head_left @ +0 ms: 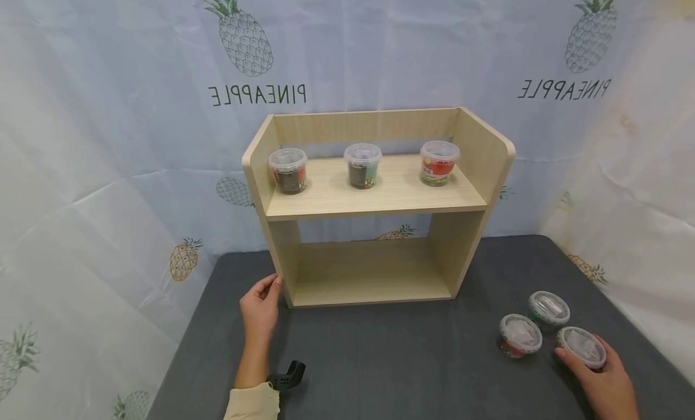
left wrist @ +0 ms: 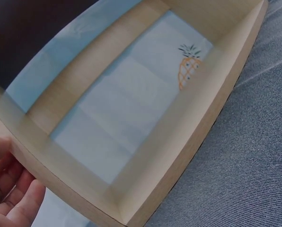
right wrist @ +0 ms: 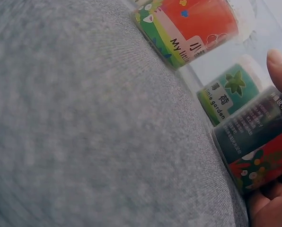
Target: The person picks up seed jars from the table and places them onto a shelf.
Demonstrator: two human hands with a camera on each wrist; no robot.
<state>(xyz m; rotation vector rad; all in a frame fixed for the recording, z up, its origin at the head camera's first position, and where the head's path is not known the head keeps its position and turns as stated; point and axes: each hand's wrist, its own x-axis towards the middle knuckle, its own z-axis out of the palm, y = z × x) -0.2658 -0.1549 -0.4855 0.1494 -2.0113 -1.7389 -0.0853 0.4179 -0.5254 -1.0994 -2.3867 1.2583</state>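
Observation:
My left hand [head_left: 260, 305] holds the lower left side panel of a light wooden two-tier shelf [head_left: 374, 300] by its edge, fingers bent; the left wrist view shows the thumb and fingers close up. At the lower right, my right hand [head_left: 608, 378] grips a lidded plastic cup [head_left: 583, 346]. That cup has a dark and red label [right wrist: 254, 137] in the right wrist view, with the thumb [right wrist: 280, 71] on one side. Beside it stand a green-labelled cup [head_left: 548, 308] and a red-labelled cup [head_left: 519, 335].
Three similar lidded cups stand on the upper tier: left [head_left: 289, 171], middle [head_left: 362, 166] and right [head_left: 438, 163]. A dark grey cloth [head_left: 391, 359] covers the table. Pineapple-print curtains [head_left: 136, 136] hang behind and at both sides.

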